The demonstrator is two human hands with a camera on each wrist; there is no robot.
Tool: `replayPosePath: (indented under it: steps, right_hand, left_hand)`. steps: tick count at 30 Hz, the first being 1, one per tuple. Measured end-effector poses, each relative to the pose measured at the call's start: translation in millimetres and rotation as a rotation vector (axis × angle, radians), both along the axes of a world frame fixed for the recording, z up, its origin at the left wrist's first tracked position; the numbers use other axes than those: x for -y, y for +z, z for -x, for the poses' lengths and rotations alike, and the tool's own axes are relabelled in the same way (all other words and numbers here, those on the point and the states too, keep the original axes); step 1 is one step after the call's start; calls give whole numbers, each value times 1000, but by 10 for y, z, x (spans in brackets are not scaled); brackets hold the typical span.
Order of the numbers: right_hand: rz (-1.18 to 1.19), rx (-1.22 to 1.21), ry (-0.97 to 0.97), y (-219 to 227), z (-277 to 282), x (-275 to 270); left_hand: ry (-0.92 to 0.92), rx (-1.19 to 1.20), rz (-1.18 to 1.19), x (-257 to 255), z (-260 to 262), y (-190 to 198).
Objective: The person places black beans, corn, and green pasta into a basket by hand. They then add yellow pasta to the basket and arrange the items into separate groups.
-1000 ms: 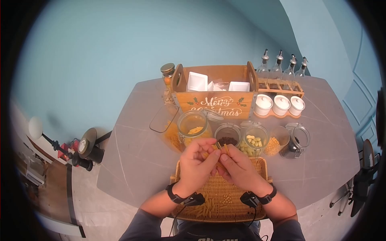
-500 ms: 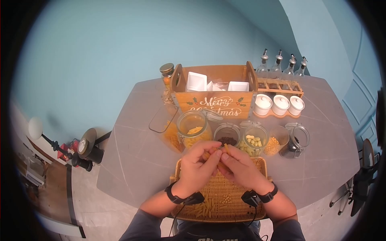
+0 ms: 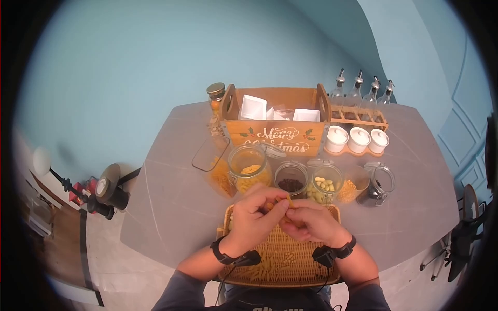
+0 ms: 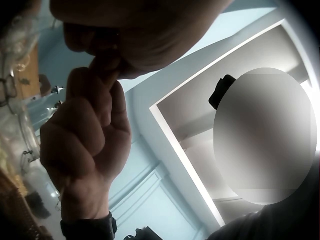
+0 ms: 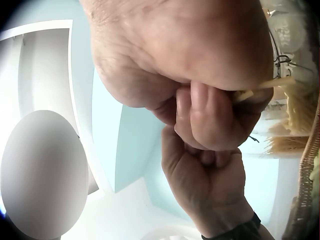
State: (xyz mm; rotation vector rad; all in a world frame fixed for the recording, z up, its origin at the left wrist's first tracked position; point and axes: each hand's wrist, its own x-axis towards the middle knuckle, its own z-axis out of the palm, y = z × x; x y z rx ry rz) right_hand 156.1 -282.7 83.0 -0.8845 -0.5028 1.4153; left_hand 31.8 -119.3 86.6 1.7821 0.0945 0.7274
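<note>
Above the wicker basket [image 3: 290, 243], the left hand [image 3: 254, 220] and right hand [image 3: 319, 223] meet at their fingertips, fingers curled around thin yellow pasta pieces [image 3: 289, 200]. In the right wrist view, yellow pasta [image 5: 280, 81] pokes out from the right hand [image 5: 185, 55], with the left hand [image 5: 210, 185] close against it. The left wrist view shows both hands touching, the right hand [image 4: 85, 140] below the left hand [image 4: 135, 30]; their grip there is dark. Loose pasta pieces [image 3: 264, 267] lie in the basket, and how many pieces are held is hidden.
Behind the basket stand a tilted pasta container [image 3: 220, 173], a jar of yellow pasta [image 3: 251, 171], and jars of dark bits [image 3: 291, 184] and pale pieces [image 3: 324, 184]. Farther back are a wooden crate [image 3: 277, 137], lidded white pots [image 3: 359, 139] and glass bottles [image 3: 354, 96].
Both hands have lowered slightly toward the basket. The right hand's fingers have shifted and curled more, and the pasta sticking up between the hands has changed position. The head view has tilted slightly.
</note>
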Motion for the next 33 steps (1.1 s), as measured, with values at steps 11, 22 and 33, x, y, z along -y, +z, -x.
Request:
replayPosePath:
  steps: [11,22,33]
  right_hand:
    - [1,0,38,26,20,3]
    - [32,233,85,74,129,18]
    - [166,1336,-84,128,228,-74]
  left_hand:
    - [-80,-70,172,-19,23,-7]
    - [-84,-15,13,-56,32,-34]
    - [113,94,-74,-494,420,162]
